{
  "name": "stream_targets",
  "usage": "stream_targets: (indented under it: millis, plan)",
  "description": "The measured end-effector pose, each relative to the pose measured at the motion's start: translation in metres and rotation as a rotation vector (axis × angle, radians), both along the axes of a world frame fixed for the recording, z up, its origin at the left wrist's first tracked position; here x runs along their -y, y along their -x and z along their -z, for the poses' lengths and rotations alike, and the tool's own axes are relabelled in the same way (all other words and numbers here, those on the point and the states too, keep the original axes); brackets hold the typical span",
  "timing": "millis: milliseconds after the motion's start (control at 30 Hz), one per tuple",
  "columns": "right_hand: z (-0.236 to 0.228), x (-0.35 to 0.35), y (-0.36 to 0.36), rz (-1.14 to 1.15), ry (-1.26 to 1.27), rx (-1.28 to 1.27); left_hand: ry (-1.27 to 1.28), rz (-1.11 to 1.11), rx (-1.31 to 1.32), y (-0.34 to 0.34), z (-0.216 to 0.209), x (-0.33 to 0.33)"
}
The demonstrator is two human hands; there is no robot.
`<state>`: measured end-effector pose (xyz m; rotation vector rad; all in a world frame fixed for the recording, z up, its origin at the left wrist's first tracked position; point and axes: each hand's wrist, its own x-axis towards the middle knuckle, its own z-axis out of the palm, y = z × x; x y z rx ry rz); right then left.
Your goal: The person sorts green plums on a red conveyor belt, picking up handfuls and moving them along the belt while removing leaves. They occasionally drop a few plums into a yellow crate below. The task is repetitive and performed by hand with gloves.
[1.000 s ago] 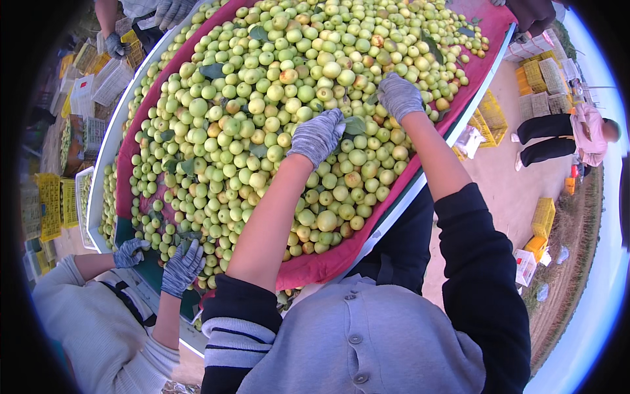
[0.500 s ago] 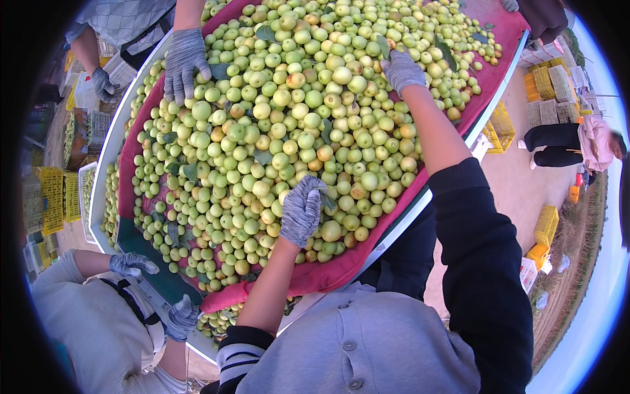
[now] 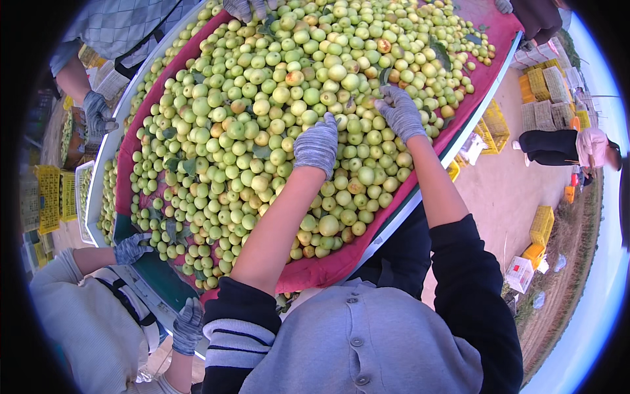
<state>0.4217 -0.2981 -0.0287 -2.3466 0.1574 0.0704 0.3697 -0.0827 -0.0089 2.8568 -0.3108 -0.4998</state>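
Small round green fruits, like jujubes, some with yellow or brown patches, lie heaped on a red cloth lining a sloping table. Both my hands wear grey knit gloves and rest on the heap. My left hand is over the middle, its fingers bent together; whatever they hold is hidden. To its right, my right hand has thumb and fingers apart among the fruits, with nothing visible in it. A dark green leaf lies just beyond its fingertips. Another leaf is left of my left hand.
Co-workers' gloved hands show at the far edge, upper left and lower left. The table's pale rim borders the heap. Yellow crates stand on the ground at right, where a person in pink is standing.
My left hand has moved farther in and right from the near edge; the leaf in its grip no longer shows. My right hand has drawn slightly nearer and opened. The co-workers' hands have shifted.
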Motion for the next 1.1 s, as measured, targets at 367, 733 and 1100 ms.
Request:
stream_targets:
  millis: [367, 733, 1100]
  plan:
    - [-0.037, -0.033, 0.024, -0.22, 0.271, 0.044, 0.926, -0.166, 0.218, 0.118, 0.023, -0.058]
    - [-0.033, -0.085, 0.011, -0.455, 0.717, -0.168, 1.954, -0.65, -0.042, 0.152, 0.002, -0.032]
    - [-0.057, -0.091, 0.113, -0.197, -0.344, 0.345, 2.375, -1.191, -0.457, 0.076, 0.0, 0.029]
